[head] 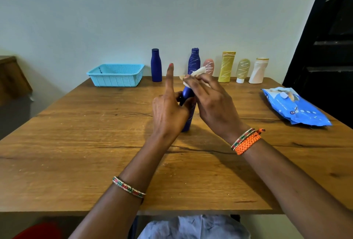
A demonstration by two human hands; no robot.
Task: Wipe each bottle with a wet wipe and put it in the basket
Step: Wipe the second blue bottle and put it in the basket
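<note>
A dark blue bottle (188, 112) stands mid-table, tilted away from me. My left hand (169, 110) grips its middle, index finger pointing straight up. My right hand (212, 103) pinches a crumpled white wet wipe (196, 72) against the bottle's upper part. Along the back edge stand a plain blue bottle (156, 65), a blue bottle with white scribbles (193, 60), a pink tube (209, 66), a yellow tube (227, 67), a pale green tube (242, 69) and a white bottle (258, 70). The light blue basket (116, 75) at the back left looks empty.
A blue wet wipe pack (295, 106) lies at the right side of the wooden table (76, 143). A dark door (328, 47) stands to the right, a brown cabinet (11, 78) to the far left. A pale wall rises behind the table.
</note>
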